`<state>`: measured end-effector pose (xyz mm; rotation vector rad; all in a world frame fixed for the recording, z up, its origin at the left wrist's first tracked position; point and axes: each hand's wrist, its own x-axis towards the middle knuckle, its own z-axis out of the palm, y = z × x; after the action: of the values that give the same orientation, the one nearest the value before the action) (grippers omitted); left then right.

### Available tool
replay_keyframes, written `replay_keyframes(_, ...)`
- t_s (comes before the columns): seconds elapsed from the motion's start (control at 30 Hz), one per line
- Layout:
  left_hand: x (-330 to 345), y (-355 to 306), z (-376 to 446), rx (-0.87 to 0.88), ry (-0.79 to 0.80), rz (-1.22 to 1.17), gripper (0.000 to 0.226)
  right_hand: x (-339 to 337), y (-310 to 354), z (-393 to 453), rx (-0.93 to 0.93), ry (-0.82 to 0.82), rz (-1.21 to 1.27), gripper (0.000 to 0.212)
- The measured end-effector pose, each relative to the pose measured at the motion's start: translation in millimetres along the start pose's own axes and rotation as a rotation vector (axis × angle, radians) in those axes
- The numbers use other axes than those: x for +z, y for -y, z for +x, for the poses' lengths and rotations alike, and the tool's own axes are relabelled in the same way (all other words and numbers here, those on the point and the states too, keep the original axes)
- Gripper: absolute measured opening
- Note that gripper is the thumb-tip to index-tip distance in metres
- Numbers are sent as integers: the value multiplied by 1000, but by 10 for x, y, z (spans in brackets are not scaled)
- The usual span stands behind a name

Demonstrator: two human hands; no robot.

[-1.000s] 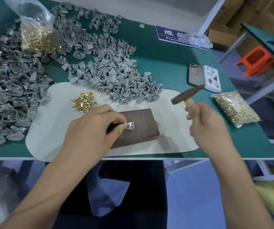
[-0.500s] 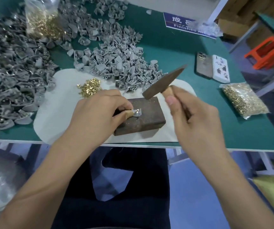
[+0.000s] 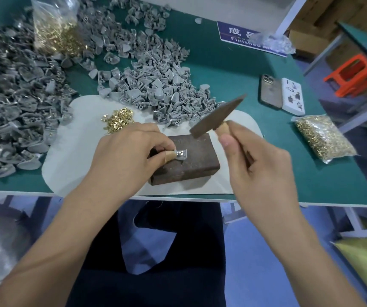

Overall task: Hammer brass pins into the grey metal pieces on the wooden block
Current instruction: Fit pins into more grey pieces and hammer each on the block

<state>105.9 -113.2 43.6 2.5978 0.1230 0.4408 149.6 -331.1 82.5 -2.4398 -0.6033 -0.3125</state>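
Note:
A dark wooden block (image 3: 191, 165) lies on a pale mat (image 3: 71, 156) at the table's near edge. My left hand (image 3: 129, 156) pinches a small grey metal piece (image 3: 181, 154) against the block's top, the thumb wrapped in tape. My right hand (image 3: 260, 171) grips the wooden handle of a hammer (image 3: 216, 117), whose dark head hangs tilted just above the block's far right corner. A loose heap of brass pins (image 3: 118, 119) lies on the mat behind my left hand. Whether a pin stands in the piece is too small to tell.
Large heaps of grey metal pieces (image 3: 156, 85) cover the green table's left and middle. A bag of brass pins (image 3: 56, 34) stands at the back left, another bag (image 3: 324, 138) lies at the right. Two phones (image 3: 282, 94) lie beyond the hammer. An orange stool (image 3: 353, 74) stands off the table.
My right hand swung the hammer from the right side over to the block, and it now hovers slightly farther from the piece. My left hand kept pinching the piece.

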Motion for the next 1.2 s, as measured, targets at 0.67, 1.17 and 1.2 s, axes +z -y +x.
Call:
replay_keyframes(0.67,57,38,-31,0,-2,-75,7,308,-471,77,368,47,-426,31)
replay_keyframes(1.17,-286,548,-779,-241,-351,-61,10,1084,963,156,-376,135,49,3)
replay_keyframes(1.2,-332,629,-811,-252,-376,-50,10,1172,1066,158,-380,138,25,5)
